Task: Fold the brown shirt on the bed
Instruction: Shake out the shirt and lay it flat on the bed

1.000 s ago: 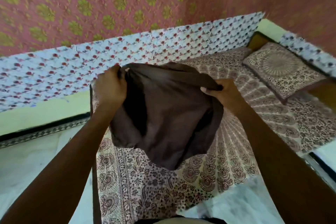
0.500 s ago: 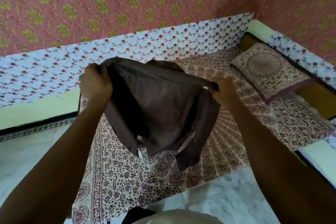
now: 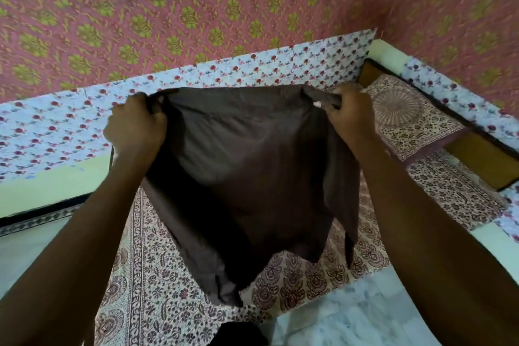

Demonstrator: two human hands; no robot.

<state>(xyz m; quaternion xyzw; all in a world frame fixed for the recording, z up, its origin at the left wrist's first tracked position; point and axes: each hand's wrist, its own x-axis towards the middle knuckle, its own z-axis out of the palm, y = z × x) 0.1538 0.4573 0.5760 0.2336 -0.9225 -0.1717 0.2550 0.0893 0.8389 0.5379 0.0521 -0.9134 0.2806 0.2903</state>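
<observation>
Head view: one brown shirt [image 3: 252, 177] held up in the air over the bed [image 3: 157, 289] by two hands.

The left hand [image 3: 137, 126] grips one top corner, fingers curled round the cloth; the right hand [image 3: 348, 118] pinches the other. The shirt hangs spread between them, its lower edge above the patterned bedsheet. One patterned pillow [image 3: 404, 118] lies at the far right.

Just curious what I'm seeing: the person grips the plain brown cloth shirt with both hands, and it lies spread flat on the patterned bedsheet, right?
Not quite. Both hands, left hand and right hand, do grip the plain brown cloth shirt, but the head view shows it held up in the air, hanging above the patterned bedsheet, not lying flat on it.
</observation>
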